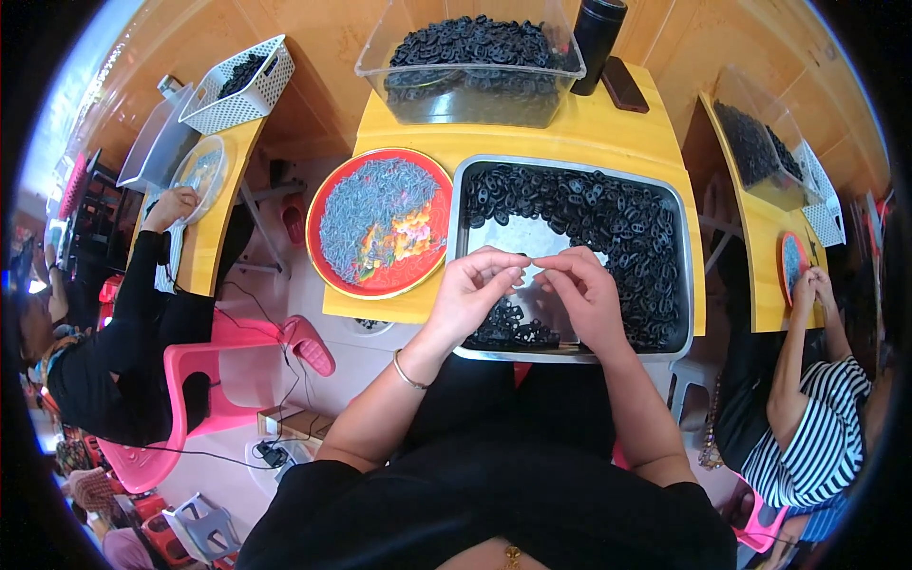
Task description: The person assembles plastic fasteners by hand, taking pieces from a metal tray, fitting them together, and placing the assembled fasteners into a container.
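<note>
Black cloth of the wearer's top (475,503) lay nearest the camera, on the near side of the metal tray (686,237). Above the tray's bare middle, the two hands met almost fingertip to fingertip. The left hand (480,290) had thumb and forefinger drawn together at a small dark piece (524,255), its other fingers loosely curled. The right hand (581,290) came in from the opposite side, thumb and forefinger close together; whether that pinch was fully closed, or held anything, I could not tell.

The dark piece sat between the two sets of fingertips, on the left hand's side, so the key relation was that tiny sideways gap; its long axis was too small to read. Loose black pieces (646,247) lay thickest along the tray's right and far sides, nearer the right hand. Left of the tray, a round red dish (380,290) bore thin bluish slivers (356,204), nearer the left hand.
</note>
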Motion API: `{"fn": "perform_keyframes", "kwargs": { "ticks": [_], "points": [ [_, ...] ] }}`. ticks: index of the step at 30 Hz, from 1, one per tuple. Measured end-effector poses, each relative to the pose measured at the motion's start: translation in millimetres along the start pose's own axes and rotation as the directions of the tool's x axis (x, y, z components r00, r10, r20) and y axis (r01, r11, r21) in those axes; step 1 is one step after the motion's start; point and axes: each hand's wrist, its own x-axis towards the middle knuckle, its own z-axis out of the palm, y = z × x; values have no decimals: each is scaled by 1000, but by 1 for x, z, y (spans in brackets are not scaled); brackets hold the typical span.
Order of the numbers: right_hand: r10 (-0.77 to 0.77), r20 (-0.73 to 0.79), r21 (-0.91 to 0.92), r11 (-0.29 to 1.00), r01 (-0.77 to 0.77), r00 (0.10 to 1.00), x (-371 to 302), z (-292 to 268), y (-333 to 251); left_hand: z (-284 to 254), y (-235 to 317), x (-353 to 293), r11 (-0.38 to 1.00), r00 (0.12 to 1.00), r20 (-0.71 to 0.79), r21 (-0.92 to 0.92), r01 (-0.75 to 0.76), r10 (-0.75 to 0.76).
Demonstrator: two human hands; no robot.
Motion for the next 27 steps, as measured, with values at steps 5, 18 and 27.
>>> {"fn": "perform_keyframes", "kwargs": {
  "ticks": [5, 18, 27],
  "points": [
    [155, -3, 266, 952, -148, 988, -7, 2, 15, 1, 0, 1, 995, 1000, 3, -102, 11, -11],
    [139, -55, 218, 968, -124, 989, -12, 5, 15, 1, -3, 1, 991, 1000, 23, -132, 3, 0],
    [95, -50, 215, 973, -82, 994, -12, 7, 20, 2, -5, 2, 992, 999, 48, -122, -5, 11]
  ]
}}
